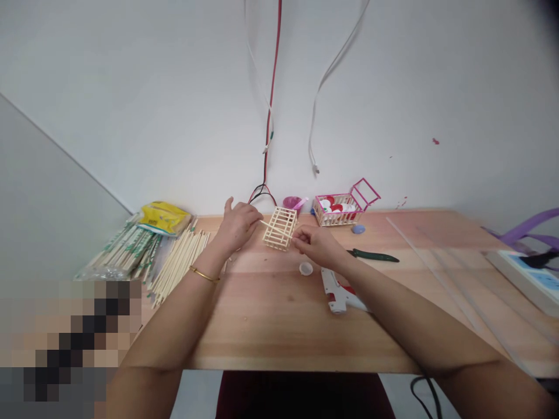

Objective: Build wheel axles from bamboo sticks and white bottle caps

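Observation:
A thin wooden stick (275,228) stretches slantwise between my two hands, in front of a small crate of glued wooden sticks (285,216) on the table. My left hand (239,226), wearing a gold bangle, pinches the stick's left end; its thumb and index finger are partly hidden. On the right, my right hand (318,243) has its fingers closed on the other end, close beside the crate's right edge. I cannot tell whether the stick touches the crate. Below my right hand lie a small white cap (305,268) and a white glue gun (337,294), partly covered by my forearm.
Loose wooden sticks (177,265), bundled packs (117,247) and a yellow packet (163,218) lie left. Behind stand a purple bowl (292,202) and a pink-rimmed stick basket (334,219). Green-handled pliers (375,256), clear rods (432,270) and a power strip (528,279) are right.

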`<control>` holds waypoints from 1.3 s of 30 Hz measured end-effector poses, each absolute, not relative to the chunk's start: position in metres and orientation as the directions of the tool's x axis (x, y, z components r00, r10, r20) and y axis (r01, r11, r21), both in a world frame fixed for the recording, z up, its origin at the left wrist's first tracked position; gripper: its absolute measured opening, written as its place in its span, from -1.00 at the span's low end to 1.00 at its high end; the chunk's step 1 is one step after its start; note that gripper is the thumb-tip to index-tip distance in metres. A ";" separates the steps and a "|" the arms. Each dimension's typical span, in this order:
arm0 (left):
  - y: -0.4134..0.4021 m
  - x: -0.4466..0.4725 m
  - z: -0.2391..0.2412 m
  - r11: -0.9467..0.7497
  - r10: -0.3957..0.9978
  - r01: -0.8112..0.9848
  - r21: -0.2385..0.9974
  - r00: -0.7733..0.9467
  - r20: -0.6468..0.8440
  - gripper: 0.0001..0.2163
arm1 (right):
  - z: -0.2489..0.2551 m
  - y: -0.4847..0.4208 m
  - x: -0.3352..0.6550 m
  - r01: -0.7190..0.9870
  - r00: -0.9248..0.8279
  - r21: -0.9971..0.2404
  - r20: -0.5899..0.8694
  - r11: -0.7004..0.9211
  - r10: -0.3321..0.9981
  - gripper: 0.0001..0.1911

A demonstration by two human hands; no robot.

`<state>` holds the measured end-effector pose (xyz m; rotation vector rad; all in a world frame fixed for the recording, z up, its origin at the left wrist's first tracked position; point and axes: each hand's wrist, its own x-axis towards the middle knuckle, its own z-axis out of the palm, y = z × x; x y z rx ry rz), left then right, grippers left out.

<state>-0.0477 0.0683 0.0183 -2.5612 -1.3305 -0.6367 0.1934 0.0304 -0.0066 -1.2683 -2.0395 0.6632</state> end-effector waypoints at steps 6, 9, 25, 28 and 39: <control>0.062 -0.053 0.001 -0.583 0.726 0.805 0.111 0.455 0.515 -0.81 | -0.009 0.034 0.193 0.616 -0.264 -0.654 0.355 0.440 0.897 -0.89; 0.065 -0.053 -0.006 -0.581 0.737 0.802 0.138 0.447 0.507 -0.81 | -0.010 0.034 0.193 0.633 -0.273 -0.647 0.329 0.426 0.904 -0.89; 0.077 -0.055 -0.023 -0.679 0.708 0.649 0.343 0.454 0.540 -0.81 | -0.016 0.037 0.195 0.633 -0.272 -0.659 0.301 0.405 0.914 -0.96; 0.079 -0.057 -0.026 -0.670 0.720 0.649 0.361 0.449 0.529 -0.81 | -0.014 0.037 0.195 0.651 -0.278 -0.643 0.294 0.404 0.914 -0.95; 0.078 -0.058 -0.029 -0.645 0.749 0.660 0.385 0.445 0.492 -0.81 | -0.013 0.039 0.196 0.681 -0.263 -0.633 0.256 0.367 0.930 -0.93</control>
